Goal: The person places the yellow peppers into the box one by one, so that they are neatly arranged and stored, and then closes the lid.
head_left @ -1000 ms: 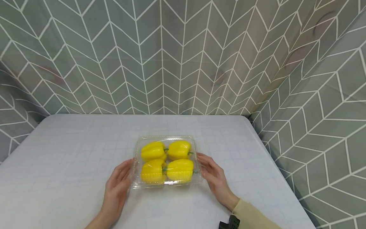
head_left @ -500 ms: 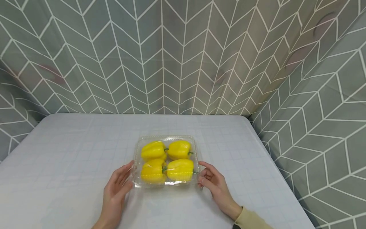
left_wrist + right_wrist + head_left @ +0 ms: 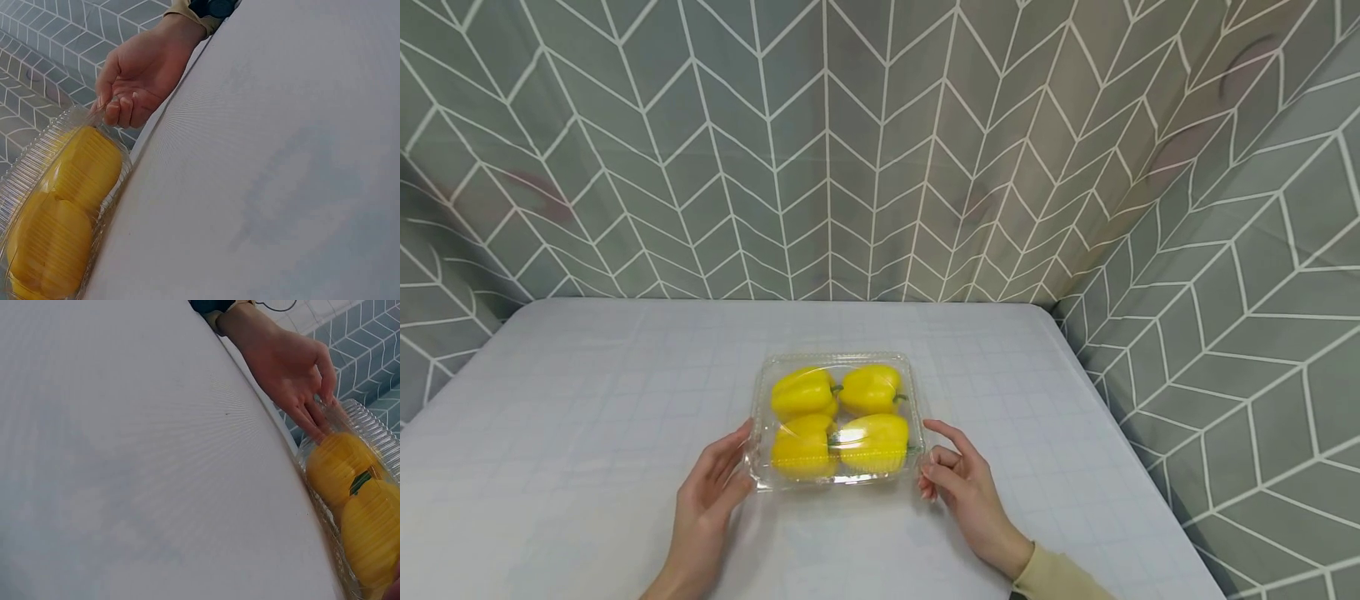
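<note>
A clear plastic clamshell box (image 3: pixel 838 359) sits on the table in the middle of the head view, with its lid down. Several yellow bell peppers (image 3: pixel 872 440) with green stems lie inside it in two rows. My left hand (image 3: pixel 702 500) rests against the box's left side, its fingers fairly straight and the thumb near the front corner. At the right front corner, my right hand (image 3: pixel 972 492) pinches the plastic rim between thumb and forefinger, the other fingers curled below. This pinch also shows in the left wrist view, beside the ribbed box side (image 3: pixel 31 153).
A white cloth with a faint grid covers the table (image 3: pixel 587 375). Grey curtains (image 3: pixel 865 150) with white chevron lines hang behind it and at both sides. The table's right edge runs beside the right curtain (image 3: pixel 1262 333).
My right hand has slid from lying along the box's right side toward its front corner, with its lower fingers curling in. The left thumb has shifted slightly; the box stays nearly in place.
</note>
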A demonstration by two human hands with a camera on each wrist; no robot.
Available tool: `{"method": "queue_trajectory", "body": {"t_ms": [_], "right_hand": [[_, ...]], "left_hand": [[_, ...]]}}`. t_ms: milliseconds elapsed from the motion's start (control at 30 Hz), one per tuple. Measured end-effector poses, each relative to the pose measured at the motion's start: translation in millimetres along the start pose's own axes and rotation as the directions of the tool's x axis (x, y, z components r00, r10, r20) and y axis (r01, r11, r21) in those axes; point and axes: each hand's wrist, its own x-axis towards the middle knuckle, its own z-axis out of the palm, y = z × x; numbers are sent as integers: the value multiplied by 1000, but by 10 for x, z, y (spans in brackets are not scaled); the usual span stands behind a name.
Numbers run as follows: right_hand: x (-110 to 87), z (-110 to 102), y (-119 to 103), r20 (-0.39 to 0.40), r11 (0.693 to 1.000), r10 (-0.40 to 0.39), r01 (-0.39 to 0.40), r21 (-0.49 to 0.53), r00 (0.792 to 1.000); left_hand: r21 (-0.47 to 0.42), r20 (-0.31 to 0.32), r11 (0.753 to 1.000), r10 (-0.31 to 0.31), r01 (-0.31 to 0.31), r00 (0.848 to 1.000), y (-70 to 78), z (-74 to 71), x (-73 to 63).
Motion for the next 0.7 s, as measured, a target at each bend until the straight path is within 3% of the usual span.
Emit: {"method": "queue_trajectory", "body": {"t_ms": [367,533,700], "right_hand": [[-5,14,8,-57,1000,-5,5,3,998],[7,14,30,-71,1000,-21,22,12,997],[12,11,77,-67,997,-69,67,-37,995]], "left_hand": [[9,13,1000,1,-1,1000,-15,3,9],[-17,10,999,35,-35,999,-16,12,8],[68,-47,998,13,-9,999,-18,29,15]]}}
